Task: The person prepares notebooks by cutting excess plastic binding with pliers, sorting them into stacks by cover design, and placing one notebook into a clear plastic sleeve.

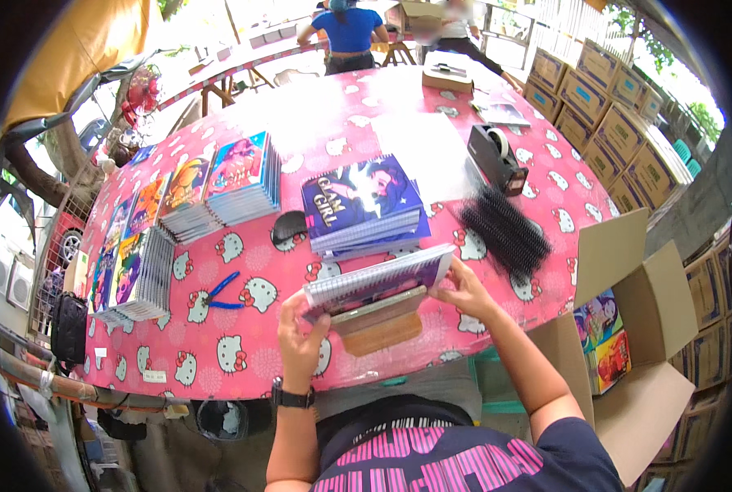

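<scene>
My left hand and my right hand grip the two ends of a purple notebook stack, standing on edge with its pale page edges up. Whether it is one notebook or more, I cannot tell. Just below it, on my side, is a wooden block. Right beyond lies a pile of purple-covered notebooks with a drawn character on the top cover. Black spiral binding coils lie in a bundle to the right. Blue-handled pliers rest on the table to the left.
Stacks of colourful spiral notebooks fill the table's left side. Beyond the coils stands a black tape dispenser. An opened carton with notebooks inside is at my right, near piled boxes. Two people are at the far side.
</scene>
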